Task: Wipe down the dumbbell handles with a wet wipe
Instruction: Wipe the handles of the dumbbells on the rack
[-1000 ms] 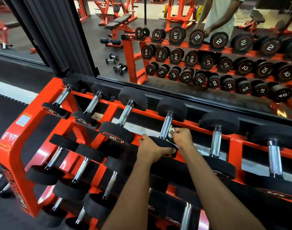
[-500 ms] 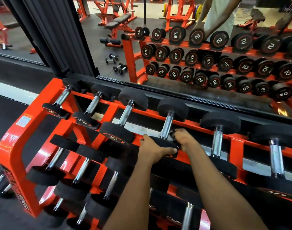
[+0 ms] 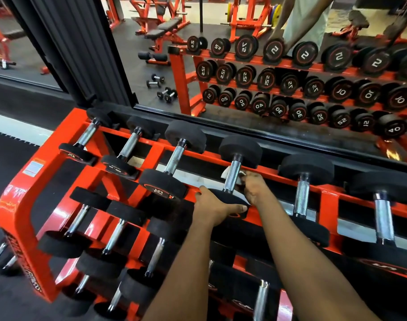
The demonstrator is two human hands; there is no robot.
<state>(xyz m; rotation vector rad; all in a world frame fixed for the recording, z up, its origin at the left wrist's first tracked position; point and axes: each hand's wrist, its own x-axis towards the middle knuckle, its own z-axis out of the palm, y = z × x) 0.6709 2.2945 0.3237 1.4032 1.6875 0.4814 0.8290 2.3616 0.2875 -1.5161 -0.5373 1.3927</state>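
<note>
- right hand (image 3: 255,186) curls its fingers round the wet wipe (image 3: 226,173), pressing it against the knurled handle (image 3: 232,177); a white corner pokes out on the far side of the grip.
- left hand (image 3: 214,205), just below that grip, clasps the dumbbell's near head (image 3: 230,200) on the rack (image 3: 19,195).
- likely mid-task: one handle under the wipe. the handles left and right of the grip show no sign either way.

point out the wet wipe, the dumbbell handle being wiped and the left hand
wet wipe (image 3: 226,173), head view, white corner left of the handle
dumbbell handle (image 3: 232,176), head view, middle of the knurled shaft
left hand (image 3: 215,205), head view, back of the hand
</note>
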